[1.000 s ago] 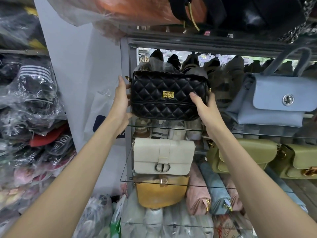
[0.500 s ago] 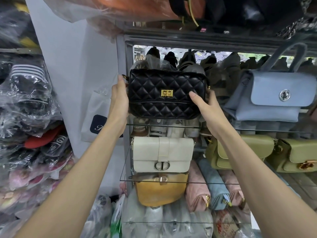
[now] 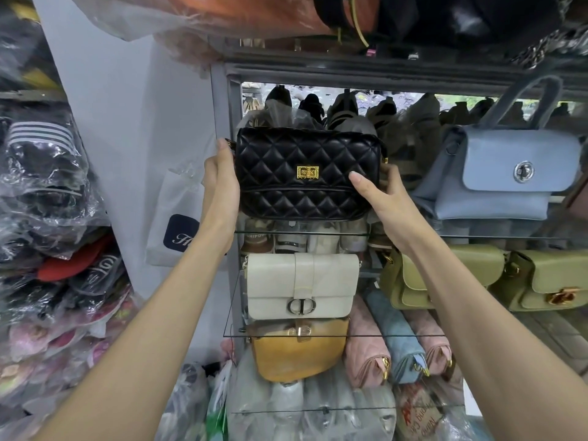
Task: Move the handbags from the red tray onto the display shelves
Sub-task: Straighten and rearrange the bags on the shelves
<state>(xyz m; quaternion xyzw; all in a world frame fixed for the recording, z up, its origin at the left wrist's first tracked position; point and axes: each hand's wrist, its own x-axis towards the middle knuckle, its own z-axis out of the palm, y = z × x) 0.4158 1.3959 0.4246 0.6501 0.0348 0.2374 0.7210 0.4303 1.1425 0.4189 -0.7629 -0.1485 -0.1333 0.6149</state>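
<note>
A black quilted handbag (image 3: 302, 157) with a gold clasp stands upright at the left end of the upper glass shelf (image 3: 461, 237). My left hand (image 3: 221, 183) grips its left side. My right hand (image 3: 380, 192) holds its lower right corner, thumb on the front. The bag's base sits at the shelf's front edge; whether it rests on the glass I cannot tell. The red tray is out of view.
A light blue handbag (image 3: 509, 179) stands to the right on the same shelf. One shelf down are a white bag (image 3: 302, 288) and olive green bags (image 3: 445, 275); a yellow bag (image 3: 296, 354) and pink and blue pouches sit lower. Plastic-wrapped goods (image 3: 47, 218) pile up at left.
The bag has stayed at the shelf's left end, and both hands still hold it. My right hand has shifted a little lower on the bag's right corner.
</note>
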